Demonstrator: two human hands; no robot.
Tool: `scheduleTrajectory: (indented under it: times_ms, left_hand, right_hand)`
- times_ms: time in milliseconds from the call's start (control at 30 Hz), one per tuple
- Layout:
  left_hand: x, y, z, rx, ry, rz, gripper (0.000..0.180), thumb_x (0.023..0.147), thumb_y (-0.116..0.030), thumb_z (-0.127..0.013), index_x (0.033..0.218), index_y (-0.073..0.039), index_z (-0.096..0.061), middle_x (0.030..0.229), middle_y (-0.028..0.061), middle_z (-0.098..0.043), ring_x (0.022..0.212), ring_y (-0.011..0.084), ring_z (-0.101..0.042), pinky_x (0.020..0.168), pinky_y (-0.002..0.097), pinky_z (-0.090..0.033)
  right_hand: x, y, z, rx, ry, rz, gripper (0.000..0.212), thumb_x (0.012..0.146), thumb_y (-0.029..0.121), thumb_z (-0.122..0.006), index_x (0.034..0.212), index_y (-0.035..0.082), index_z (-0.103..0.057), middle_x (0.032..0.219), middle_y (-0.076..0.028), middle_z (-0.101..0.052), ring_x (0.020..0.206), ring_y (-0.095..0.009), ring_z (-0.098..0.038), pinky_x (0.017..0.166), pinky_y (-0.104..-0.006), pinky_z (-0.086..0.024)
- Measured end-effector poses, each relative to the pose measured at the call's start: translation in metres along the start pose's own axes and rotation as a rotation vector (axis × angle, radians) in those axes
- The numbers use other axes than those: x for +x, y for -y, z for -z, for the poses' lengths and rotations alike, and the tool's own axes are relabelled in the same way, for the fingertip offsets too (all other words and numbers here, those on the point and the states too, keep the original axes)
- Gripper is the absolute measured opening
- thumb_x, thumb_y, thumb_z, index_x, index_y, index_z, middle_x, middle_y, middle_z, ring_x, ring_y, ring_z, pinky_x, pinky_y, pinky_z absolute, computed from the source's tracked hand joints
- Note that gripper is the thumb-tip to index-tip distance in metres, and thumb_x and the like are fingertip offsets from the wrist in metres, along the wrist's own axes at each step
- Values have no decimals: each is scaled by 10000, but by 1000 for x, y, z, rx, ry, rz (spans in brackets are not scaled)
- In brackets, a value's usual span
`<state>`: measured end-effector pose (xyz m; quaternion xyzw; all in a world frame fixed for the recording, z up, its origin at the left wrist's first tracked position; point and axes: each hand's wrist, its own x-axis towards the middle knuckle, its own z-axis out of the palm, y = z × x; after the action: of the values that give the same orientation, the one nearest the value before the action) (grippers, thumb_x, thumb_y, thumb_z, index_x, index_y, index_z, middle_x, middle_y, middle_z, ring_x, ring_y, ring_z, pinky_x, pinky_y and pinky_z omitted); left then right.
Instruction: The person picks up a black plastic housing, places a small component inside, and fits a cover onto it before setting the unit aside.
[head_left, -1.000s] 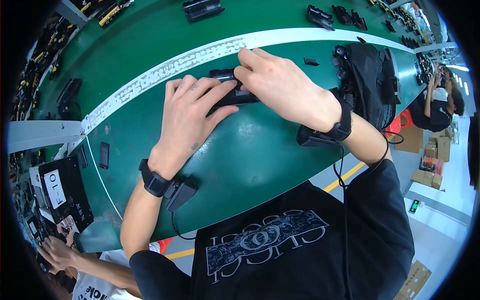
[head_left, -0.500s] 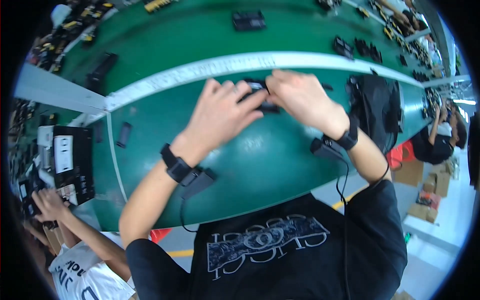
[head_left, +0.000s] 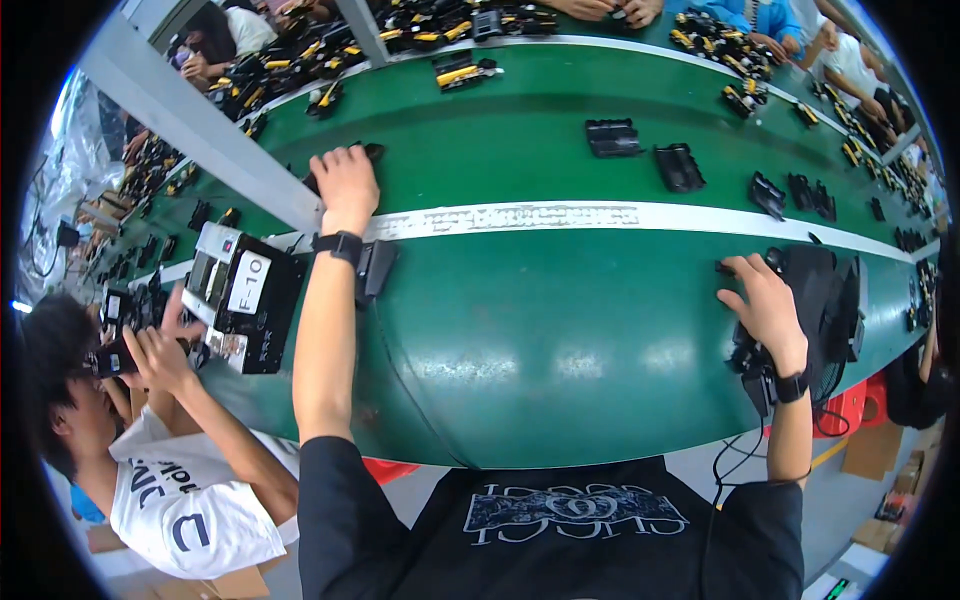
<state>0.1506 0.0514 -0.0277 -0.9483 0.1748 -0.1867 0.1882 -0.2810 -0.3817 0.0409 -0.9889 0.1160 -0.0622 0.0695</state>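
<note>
My left hand reaches over the white strip at the far left, beside the grey post. Its fingers curl over a black plastic part, mostly hidden under the hand. At the right, my right hand hovers at a cluster of small black parts beside a black mesh bag. Its thumb and fingers are apart, and a small dark piece shows at the fingertips; I see no grip on it. Both wrists wear black straps with cabled modules.
Beyond the white strip, black plastic shells lie on the green surface, with a yellow-and-black part farther left. A grey post slants at the left near a black-and-white machine. A co-worker in white works there.
Both hands were together over a black part at mid-table. They have parted: the left went far left across the strip, the right moved right to the small black parts. The view shifted too.
</note>
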Motion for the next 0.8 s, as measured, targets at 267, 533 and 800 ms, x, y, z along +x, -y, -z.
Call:
scheduleTrajectory:
  times_ms: [267, 533, 800]
  left_hand:
    - [-34, -51, 47, -266, -271, -126, 453, 896, -391, -763, 1162, -35, -673, 1238, 150, -684, 1195, 338, -627, 1023, 578, -461]
    - [-113, -113, 190, -644, 282, -261, 493, 935, -476, -754, 1107, -19, -680, 1131, 174, -732, 1035, 358, -705, 890, 484, -528]
    - [-85, -132, 173, -1219, -39, -771, 182, 1001, -229, -680, 1089, -76, -728, 1149, 112, -749, 1031, 325, -709, 857, 436, -542]
  right_hand:
    - [6, 4, -12, 52, -47, -31, 238, 902, 68, -773, 1018, 31, -569, 966, -146, -638, 897, -344, -700, 754, -430, -534]
    - [27, 57, -11, 211, 109, 125, 164, 937, 66, -732, 1011, 40, -588, 958, -155, -622, 867, -380, -677, 748, -448, -533]
    - [37, 65, -31, 222, 80, 161, 134, 980, 94, -683, 1082, 55, -605, 1042, -150, -657, 922, -416, -670, 776, -490, -538]
